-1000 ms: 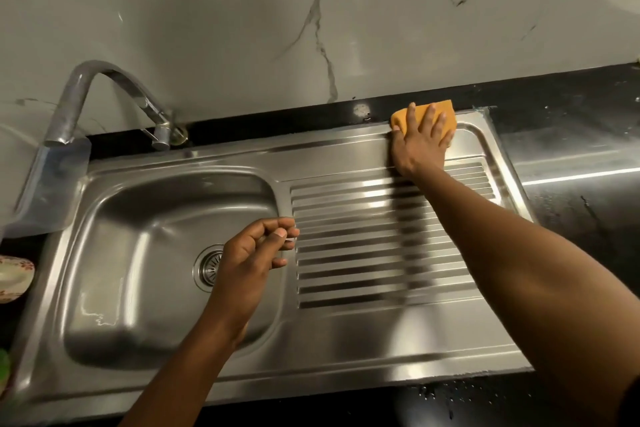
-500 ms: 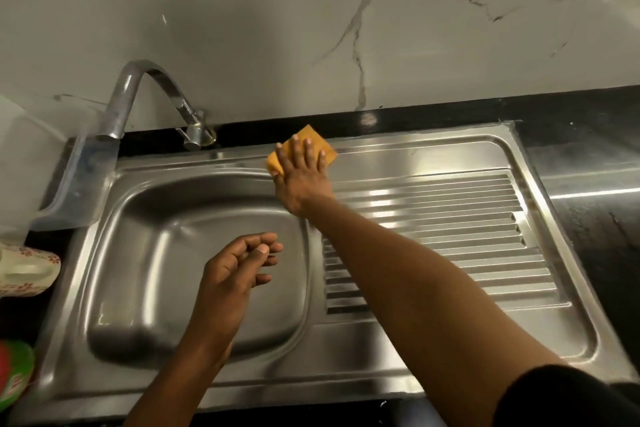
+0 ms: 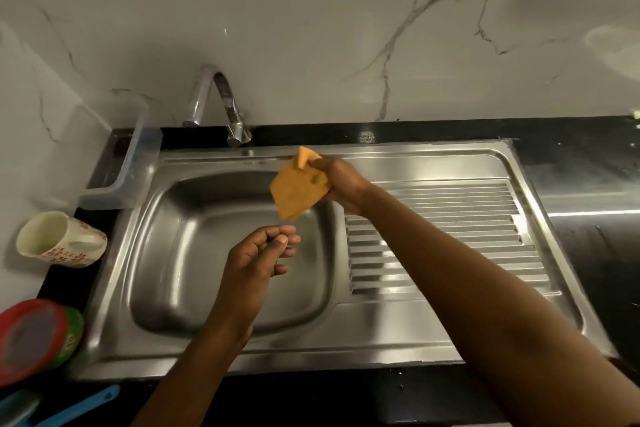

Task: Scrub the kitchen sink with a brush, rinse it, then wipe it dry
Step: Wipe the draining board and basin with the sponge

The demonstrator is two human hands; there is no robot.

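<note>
Mug and tub left of sink

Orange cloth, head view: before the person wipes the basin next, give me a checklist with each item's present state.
1. Right hand grips the orange wiping cloth: ok, it is pinched at one edge and hangs above the basin.
2. Cloth spread flat for wiping: not ok, it dangles folded.
3. Left hand free to assist: ok, empty, fingers loosely curled over the basin.
4. Stainless steel sink basin free of objects: ok, though the hand hides the drain.
5. Chrome curved tap shut off: ok, no water stream is visible.
6. Basin already dry: cannot tell from the reflections.
</note>
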